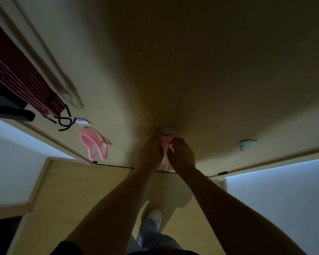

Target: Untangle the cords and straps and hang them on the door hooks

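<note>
Door [191, 70] with hooks [248, 143], pink strap [94, 146], black cord [64, 122]

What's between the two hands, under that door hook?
Head view: a pink strap, bunched just under the door hook, lies between left hand and right hand; both pinch it.

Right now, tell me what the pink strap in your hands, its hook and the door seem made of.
Pink strap: probably woven fabric; it bunches limply where the left hand and right hand pinch it. Hook: pale, smooth, likely plastic; dim light leaves metal open. Door: matte tan, perhaps laminated wood; no sheen.
</note>
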A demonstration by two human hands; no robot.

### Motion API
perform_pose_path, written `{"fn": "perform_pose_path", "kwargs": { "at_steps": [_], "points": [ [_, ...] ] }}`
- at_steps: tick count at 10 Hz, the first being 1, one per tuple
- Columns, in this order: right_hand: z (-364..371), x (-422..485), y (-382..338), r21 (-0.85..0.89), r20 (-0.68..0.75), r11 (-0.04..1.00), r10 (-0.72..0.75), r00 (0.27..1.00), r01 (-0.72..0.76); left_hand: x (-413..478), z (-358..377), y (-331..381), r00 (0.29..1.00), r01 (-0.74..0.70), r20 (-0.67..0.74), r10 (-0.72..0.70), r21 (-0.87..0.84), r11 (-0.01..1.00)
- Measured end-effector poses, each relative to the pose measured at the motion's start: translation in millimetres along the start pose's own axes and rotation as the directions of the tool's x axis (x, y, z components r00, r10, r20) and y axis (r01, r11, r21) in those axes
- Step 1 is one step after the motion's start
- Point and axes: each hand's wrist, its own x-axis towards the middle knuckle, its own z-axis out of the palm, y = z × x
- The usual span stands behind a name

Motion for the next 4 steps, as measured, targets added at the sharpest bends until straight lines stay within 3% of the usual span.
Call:
{"fn": "perform_pose_path", "kwargs": {
  "at_steps": [2,4],
  "points": [
    [-6.7,-16.6,3.5,0.03,-0.054,1.0,-0.004,0.999,0.006,-17.9,-5.7,-6.4,0.998,0.055,0.016,-0.055,-0.022,0.998],
    [-13.6,-44.0,-15.7,0.07,-0.138,0.996,-0.051,0.989,0.061,-61.0,-37.5,1.6,0.992,-0.1,-0.084,0.094,-0.07,0.992]
  ]
}}
